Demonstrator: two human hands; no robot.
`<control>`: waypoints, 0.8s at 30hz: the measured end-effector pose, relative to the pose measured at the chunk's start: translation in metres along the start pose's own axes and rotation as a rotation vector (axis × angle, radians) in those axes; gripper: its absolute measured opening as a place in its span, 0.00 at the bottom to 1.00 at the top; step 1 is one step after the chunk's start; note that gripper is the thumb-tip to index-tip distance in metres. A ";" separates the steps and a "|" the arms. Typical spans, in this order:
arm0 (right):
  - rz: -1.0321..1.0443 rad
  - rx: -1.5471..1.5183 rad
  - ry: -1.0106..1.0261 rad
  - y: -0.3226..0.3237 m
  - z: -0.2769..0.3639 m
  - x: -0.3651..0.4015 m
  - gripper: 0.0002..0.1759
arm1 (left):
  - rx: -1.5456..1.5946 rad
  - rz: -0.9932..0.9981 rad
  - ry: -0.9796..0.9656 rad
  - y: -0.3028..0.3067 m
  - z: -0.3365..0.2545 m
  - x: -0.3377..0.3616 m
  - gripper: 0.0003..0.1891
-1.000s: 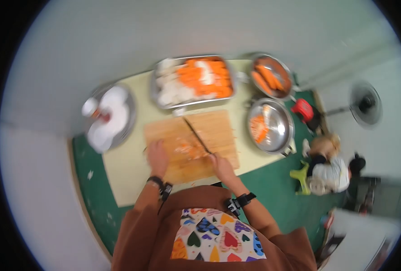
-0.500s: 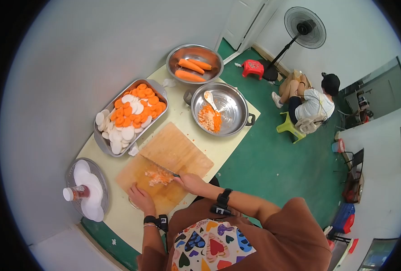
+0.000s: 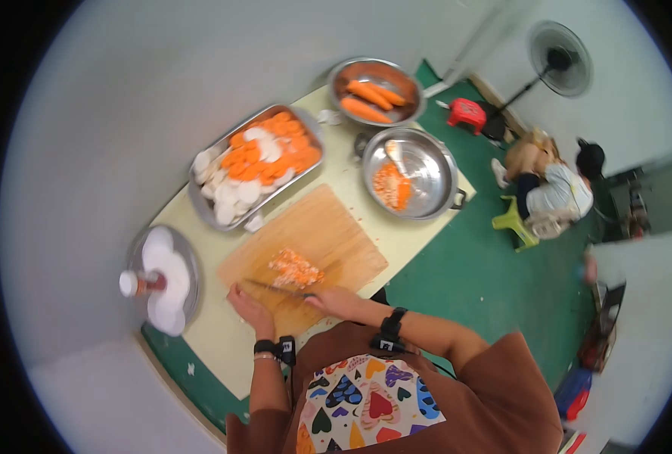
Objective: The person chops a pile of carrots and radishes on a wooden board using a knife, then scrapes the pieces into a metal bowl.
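Pale table (image 3: 343,170) — cutting board (image 3: 328,234), tray (image 3: 290,185), bowls (image 3: 426,163)

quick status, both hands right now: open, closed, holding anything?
Left hand: beside the tip of the knife at the cutting board; whether it is open or closed cannot be told.
Right hand: closed on the knife handle.

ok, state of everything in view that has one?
Knife, on board, in right hand.
Left hand, at knife tip.
Board, mince piled on it.
Tray, full of slices.
Bowl, whole carrots in it.
Pan, some mince and a spoon inside.
Bottle, capped.
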State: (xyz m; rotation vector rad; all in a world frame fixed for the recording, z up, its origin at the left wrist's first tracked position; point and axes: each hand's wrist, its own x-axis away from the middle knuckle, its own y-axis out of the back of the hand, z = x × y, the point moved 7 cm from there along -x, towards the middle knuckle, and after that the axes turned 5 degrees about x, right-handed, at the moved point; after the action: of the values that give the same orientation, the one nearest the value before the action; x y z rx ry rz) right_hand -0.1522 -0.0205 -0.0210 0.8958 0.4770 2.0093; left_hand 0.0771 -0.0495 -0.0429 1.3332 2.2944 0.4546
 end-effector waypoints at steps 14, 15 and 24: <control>-0.135 0.175 -0.044 0.052 -0.010 -0.018 0.23 | -0.236 0.096 -0.060 0.000 -0.014 -0.002 0.19; -0.129 0.180 -0.037 0.056 -0.004 -0.019 0.23 | -0.236 0.088 -0.054 0.001 -0.015 -0.003 0.19; -0.131 0.200 -0.055 0.037 -0.006 -0.013 0.23 | -0.225 0.064 -0.083 0.001 -0.018 -0.004 0.12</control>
State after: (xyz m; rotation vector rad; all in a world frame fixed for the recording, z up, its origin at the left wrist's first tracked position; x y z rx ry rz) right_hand -0.1728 -0.0517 -0.0076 1.0115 0.6963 1.8359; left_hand 0.0699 -0.0532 -0.0261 1.2910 2.0694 0.6458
